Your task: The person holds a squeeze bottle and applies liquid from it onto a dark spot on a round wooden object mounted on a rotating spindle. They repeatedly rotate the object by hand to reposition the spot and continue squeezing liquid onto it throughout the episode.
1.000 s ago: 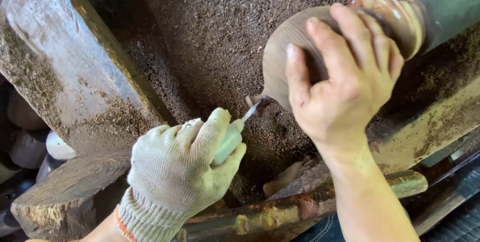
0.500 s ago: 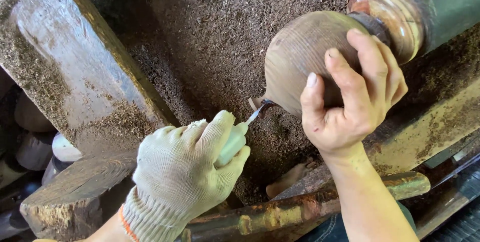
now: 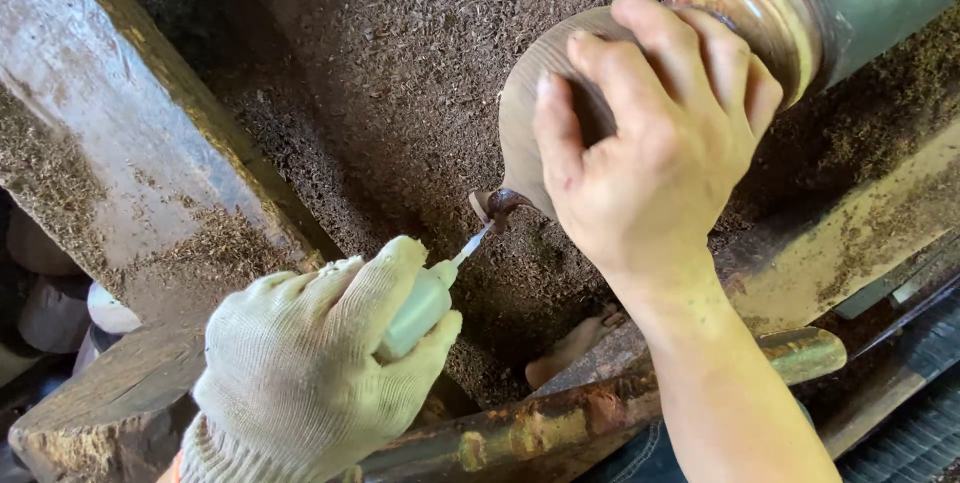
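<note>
Left hand (image 3: 310, 363): cream knitted work glove, ribbed cuff, orange trim. Right hand (image 3: 650, 163): bare, no sleeve.

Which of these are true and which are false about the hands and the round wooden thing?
1. The left hand wears a glove. True.
2. The right hand wears a glove too. False: it is bare.
3. The left hand holds a small bottle with a thin nozzle. True.
4. The right hand rests on the round wooden piece. True.
5. The nozzle points away from the wooden piece. False: it points at its small tip.
</note>
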